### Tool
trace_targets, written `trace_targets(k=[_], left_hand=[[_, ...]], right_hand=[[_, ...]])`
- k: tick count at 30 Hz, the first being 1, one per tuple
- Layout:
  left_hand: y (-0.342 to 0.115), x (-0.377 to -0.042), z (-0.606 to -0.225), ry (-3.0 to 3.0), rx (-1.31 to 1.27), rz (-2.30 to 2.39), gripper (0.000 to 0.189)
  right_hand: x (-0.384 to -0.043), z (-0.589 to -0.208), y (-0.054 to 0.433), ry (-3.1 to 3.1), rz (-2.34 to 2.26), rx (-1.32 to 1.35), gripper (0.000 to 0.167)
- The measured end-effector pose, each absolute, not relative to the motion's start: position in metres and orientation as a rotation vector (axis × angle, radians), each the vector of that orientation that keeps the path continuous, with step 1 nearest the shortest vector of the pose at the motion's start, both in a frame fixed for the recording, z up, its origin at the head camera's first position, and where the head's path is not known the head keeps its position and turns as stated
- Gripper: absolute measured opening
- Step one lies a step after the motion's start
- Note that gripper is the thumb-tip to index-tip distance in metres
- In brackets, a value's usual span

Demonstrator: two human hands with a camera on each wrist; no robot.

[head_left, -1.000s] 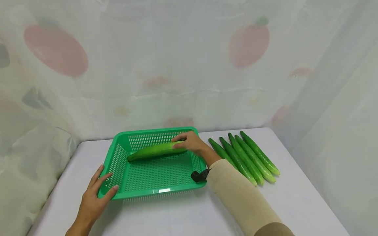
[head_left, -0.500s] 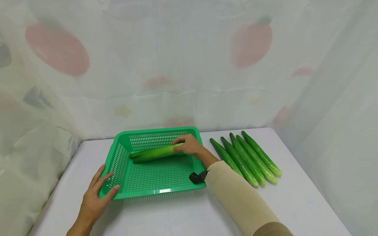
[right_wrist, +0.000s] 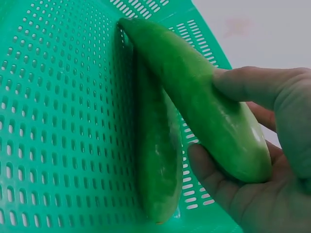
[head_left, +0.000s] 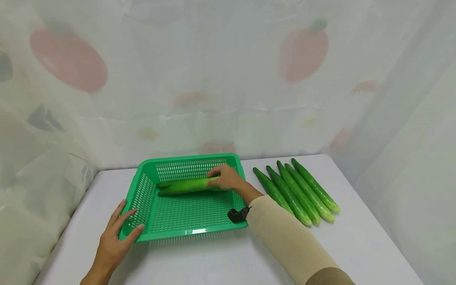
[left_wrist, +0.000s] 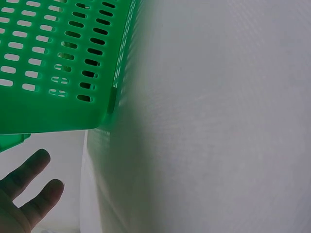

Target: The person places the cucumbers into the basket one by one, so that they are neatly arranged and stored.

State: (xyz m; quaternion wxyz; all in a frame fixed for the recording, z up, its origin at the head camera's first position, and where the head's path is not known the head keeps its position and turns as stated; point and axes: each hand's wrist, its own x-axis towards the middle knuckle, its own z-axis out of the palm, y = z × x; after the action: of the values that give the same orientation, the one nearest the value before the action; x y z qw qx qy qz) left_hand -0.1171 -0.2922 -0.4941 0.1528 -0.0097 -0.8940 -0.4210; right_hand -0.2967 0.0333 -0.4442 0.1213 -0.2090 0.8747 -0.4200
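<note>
A green perforated basket (head_left: 171,236) stands on the table. Inside it, my right hand (head_left: 228,178) grips the pale end of a cucumber (head_left: 189,185). The right wrist view shows the thumb on one side of this cucumber (right_wrist: 194,87) and fingers curled round the other. A second cucumber (right_wrist: 158,160) lies on the basket floor, partly covered by the held one. At the basket's near left corner is my left hand (head_left: 114,237), its fingers spread over the rim. Two of its fingertips show near the basket wall (left_wrist: 53,114) in the left wrist view.
Several more cucumbers (head_left: 299,194) lie side by side on the white table (head_left: 356,245), right of the basket. A white curtain with faded fruit prints (head_left: 228,87) hangs behind the table. The right forearm (head_left: 288,237) crosses the basket's right rim.
My right hand has moved slightly down and toward me with the cucumber. The tip of the second cucumber now shows beside the held one's tip. My left hand stays at the basket's corner.
</note>
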Motion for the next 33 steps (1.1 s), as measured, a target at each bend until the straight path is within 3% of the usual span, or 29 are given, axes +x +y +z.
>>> trace_targets(k=[8, 33], left_hand=[[-0.2942, -0.1176, -0.4949, -2.557, -0.024, -1.207, 0.052], [-0.2952, -0.1183, -0.4960, -2.561, -0.018, -1.181, 0.052]], right_hand=[[-0.2947, -0.4432, 0.0323, 2.503, -1.157, -0.689, 0.034], [-0.2970, -0.4487, 0.0258, 2.620, -0.916, -0.645, 0.033]])
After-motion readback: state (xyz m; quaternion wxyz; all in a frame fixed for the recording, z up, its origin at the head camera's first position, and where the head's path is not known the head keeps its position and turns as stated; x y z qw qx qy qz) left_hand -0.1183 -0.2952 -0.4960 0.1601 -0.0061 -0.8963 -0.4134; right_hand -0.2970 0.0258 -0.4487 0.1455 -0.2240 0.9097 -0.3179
